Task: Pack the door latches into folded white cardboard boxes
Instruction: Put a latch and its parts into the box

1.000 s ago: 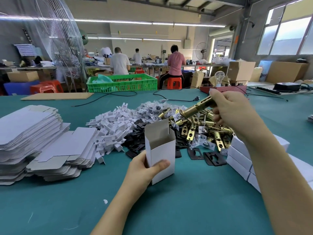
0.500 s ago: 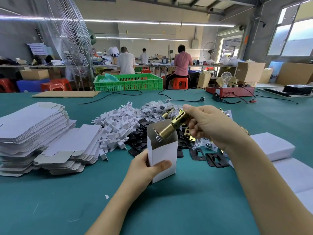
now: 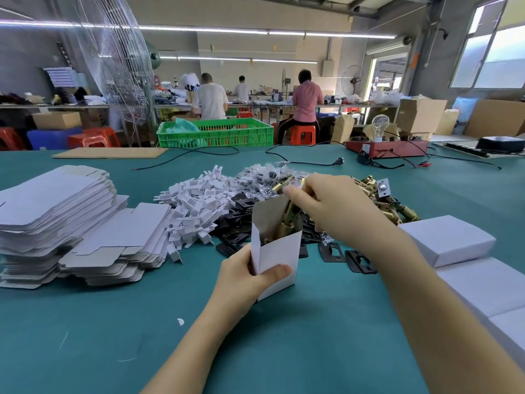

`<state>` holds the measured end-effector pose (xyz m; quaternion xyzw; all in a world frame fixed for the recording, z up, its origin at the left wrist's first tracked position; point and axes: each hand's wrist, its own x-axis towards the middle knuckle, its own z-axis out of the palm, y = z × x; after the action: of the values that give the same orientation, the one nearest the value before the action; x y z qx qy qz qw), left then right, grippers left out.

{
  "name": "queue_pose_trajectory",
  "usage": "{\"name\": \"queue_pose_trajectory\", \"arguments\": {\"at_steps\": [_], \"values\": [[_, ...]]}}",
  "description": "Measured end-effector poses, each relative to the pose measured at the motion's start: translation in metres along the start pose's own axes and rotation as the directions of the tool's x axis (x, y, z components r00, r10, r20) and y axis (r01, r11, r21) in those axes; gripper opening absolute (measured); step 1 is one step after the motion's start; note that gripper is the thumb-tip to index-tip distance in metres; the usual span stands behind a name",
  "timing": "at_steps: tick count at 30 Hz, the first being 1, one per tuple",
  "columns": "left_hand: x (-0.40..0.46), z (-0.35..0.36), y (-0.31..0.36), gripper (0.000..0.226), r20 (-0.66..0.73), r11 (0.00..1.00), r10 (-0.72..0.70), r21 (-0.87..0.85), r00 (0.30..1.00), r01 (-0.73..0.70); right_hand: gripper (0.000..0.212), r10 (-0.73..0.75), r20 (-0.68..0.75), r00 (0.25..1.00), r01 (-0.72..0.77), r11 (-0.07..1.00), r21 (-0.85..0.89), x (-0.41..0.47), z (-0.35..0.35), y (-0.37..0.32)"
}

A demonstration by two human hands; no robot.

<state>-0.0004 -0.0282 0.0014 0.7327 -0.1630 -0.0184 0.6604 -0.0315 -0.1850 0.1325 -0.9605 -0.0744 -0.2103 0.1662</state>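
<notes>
Since half a second ago my right hand [image 3: 338, 206] has carried the brass latch [image 3: 288, 220] down, so the latch now sits mostly inside the open box [image 3: 279, 251] rather than poised at its mouth.

At far left lies a tall stack of flat, unfolded white box blanks [image 3: 54, 203] with grey card undersides, and a lower slumped stack [image 3: 119, 240] leans beside it. Next comes a heap of small white plastic pieces [image 3: 196, 200], then matte black flat plates [image 3: 238, 223] and crinkled clear bags [image 3: 264, 174] of small parts.

My left hand [image 3: 247, 277] grips the upright white cardboard box, thumb across its front face, fingers behind; the box stands on the teal felt-like desk [image 3: 113, 322], top flap raised. My right hand's grip is closed, fingertips pinching the latch's upper end above the box opening. The latch is a shiny cylindrical brass piece, tilted inside the box.

Further right lies the pile of brass latches [image 3: 392, 206], and closed white boxes [image 3: 446, 240] line the desk's right edge.
</notes>
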Motion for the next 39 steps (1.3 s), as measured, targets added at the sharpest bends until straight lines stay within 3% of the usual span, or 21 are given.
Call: {"name": "queue_pose_trajectory", "arguments": {"at_steps": [5,18,30,32,35,39], "values": [[0.0,0.0,0.0,0.032,0.002,1.0,0.009,0.005,1.0,-0.009,0.045,0.014,0.136,0.991,0.004,0.991,-0.132,0.0,0.006,-0.001],[-0.004,-0.001,0.004,0.027,-0.001,0.998,0.036,0.045,0.999,-0.036,0.048,-0.021,0.118,0.993,0.07,0.9,-0.429,-0.003,0.016,-0.031],[-0.003,-0.001,0.005,0.03,0.035,0.999,0.028,0.021,0.999,-0.029,0.045,0.065,0.099,0.993,-0.021,0.919,-0.393,-0.006,0.026,-0.027],[-0.003,-0.001,0.005,0.03,0.033,0.999,0.03,0.024,0.999,-0.031,0.037,0.08,0.054,0.995,-0.055,0.931,-0.36,-0.006,0.027,-0.025],[-0.004,-0.001,0.006,0.029,0.04,0.999,0.04,0.021,0.998,-0.041,0.006,0.097,-0.007,0.995,-0.094,0.943,-0.319,-0.006,0.026,-0.02],[-0.004,-0.001,0.006,0.028,0.033,0.999,0.038,0.023,0.999,-0.039,0.01,0.105,0.009,0.994,-0.1,0.963,-0.249,-0.004,0.025,-0.013]]}}
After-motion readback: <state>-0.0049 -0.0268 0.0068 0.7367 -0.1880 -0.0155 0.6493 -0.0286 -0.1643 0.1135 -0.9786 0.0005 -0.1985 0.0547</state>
